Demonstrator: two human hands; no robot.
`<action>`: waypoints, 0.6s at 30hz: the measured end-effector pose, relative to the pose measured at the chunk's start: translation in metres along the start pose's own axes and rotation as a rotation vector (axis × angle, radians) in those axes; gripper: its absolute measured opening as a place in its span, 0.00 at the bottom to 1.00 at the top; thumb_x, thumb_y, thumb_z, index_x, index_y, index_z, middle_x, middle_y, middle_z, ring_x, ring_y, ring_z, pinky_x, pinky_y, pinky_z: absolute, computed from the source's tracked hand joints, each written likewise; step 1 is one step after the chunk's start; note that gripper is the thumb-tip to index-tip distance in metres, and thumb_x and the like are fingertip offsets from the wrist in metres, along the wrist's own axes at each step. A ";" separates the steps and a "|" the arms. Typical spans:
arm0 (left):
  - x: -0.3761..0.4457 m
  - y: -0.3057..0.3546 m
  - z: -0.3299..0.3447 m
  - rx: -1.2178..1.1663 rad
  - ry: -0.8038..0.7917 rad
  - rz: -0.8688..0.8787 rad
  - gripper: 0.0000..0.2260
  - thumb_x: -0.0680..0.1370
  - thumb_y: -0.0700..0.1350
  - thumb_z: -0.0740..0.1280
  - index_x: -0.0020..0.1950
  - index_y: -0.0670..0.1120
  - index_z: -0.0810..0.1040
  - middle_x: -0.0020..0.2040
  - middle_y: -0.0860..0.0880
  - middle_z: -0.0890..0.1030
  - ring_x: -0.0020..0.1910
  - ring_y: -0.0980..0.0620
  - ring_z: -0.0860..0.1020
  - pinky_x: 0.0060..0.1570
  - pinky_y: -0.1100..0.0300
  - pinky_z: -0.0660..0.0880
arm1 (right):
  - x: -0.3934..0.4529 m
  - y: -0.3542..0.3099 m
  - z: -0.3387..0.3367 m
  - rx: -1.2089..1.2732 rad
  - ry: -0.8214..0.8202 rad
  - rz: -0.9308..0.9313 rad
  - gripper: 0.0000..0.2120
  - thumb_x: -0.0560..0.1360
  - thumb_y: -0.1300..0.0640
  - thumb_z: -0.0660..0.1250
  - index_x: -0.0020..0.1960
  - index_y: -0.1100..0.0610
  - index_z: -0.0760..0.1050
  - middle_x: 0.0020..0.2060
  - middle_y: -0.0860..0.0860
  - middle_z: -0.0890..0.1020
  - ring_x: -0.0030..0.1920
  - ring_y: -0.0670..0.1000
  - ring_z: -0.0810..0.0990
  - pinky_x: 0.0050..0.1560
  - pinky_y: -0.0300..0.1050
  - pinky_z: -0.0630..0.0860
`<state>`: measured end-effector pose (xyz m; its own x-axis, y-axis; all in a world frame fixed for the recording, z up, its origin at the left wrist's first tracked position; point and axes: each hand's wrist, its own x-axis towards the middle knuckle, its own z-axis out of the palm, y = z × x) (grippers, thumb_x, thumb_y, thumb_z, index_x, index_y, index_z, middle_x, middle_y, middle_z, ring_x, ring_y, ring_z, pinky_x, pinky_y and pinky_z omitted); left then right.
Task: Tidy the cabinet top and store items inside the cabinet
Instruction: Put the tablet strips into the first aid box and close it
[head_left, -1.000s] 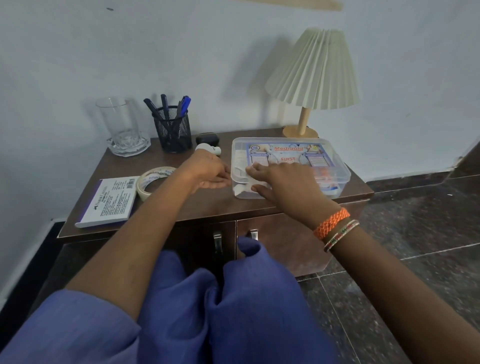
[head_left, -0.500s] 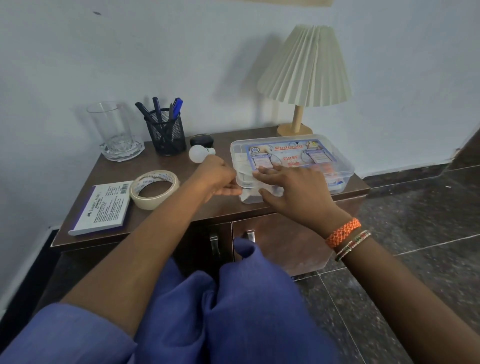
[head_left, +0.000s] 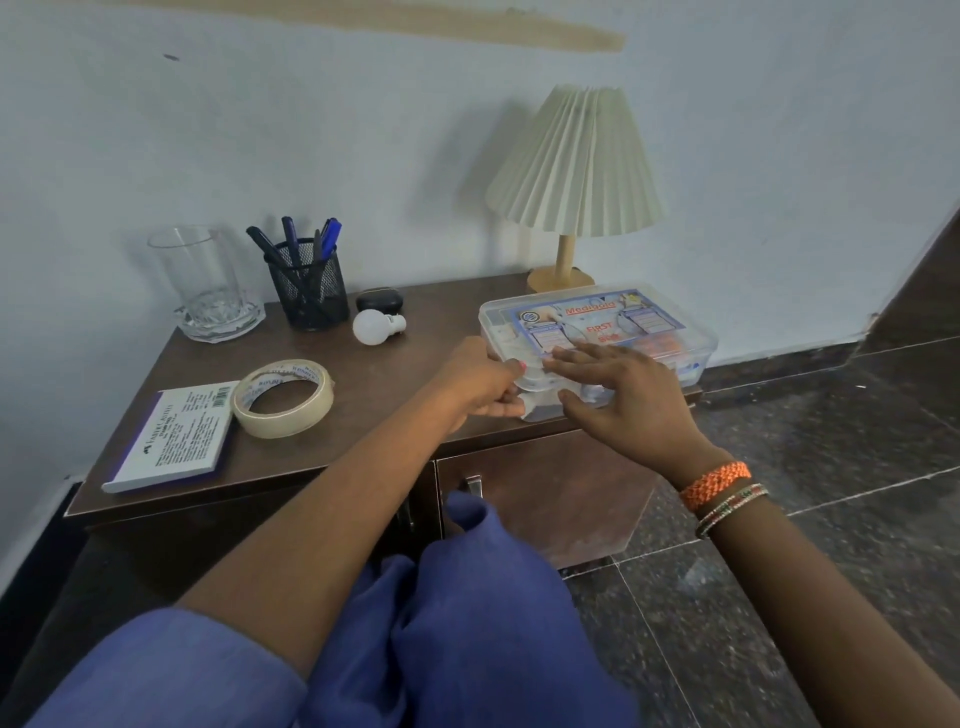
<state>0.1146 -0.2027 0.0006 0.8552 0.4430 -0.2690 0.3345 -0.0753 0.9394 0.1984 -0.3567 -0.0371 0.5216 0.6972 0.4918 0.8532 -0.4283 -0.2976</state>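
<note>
Fingers (head_left: 506, 411) of left hand (head_left: 475, 382) gripping first-aid box (head_left: 602, 319), right hand (head_left: 626, 397) splayed

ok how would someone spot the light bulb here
Start at the brown cabinet top, then find the black mesh pen holder near the wall. The light bulb lies just right of it, before a small black case: the only round white thing there.

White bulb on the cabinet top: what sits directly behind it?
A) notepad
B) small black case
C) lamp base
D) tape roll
B: the white bulb lies just in front of the small black case, with the mesh pen holder to their left.
</note>
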 end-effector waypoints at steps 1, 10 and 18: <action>0.000 -0.001 -0.002 0.006 -0.002 -0.003 0.03 0.79 0.39 0.63 0.49 0.42 0.68 0.37 0.43 0.75 0.34 0.51 0.77 0.47 0.55 0.79 | 0.000 0.000 0.000 0.011 0.003 0.005 0.18 0.72 0.49 0.65 0.61 0.46 0.79 0.61 0.45 0.79 0.67 0.46 0.73 0.66 0.50 0.71; 0.000 -0.010 -0.017 0.281 0.066 0.100 0.06 0.79 0.46 0.62 0.51 0.44 0.69 0.38 0.48 0.75 0.35 0.51 0.77 0.38 0.55 0.80 | 0.003 -0.015 0.004 0.006 0.106 0.023 0.16 0.70 0.52 0.63 0.54 0.51 0.83 0.56 0.50 0.83 0.62 0.50 0.78 0.63 0.55 0.72; -0.021 -0.024 -0.047 0.836 0.035 0.440 0.09 0.75 0.47 0.65 0.54 0.48 0.75 0.41 0.54 0.78 0.44 0.49 0.78 0.48 0.57 0.75 | -0.036 -0.073 0.035 -0.021 0.165 0.053 0.09 0.69 0.54 0.61 0.39 0.52 0.80 0.33 0.48 0.82 0.37 0.52 0.79 0.40 0.45 0.72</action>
<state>0.0701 -0.1682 -0.0058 0.9644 0.2479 0.0926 0.1715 -0.8521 0.4945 0.1178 -0.3306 -0.0613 0.5571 0.5703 0.6036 0.8231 -0.4756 -0.3103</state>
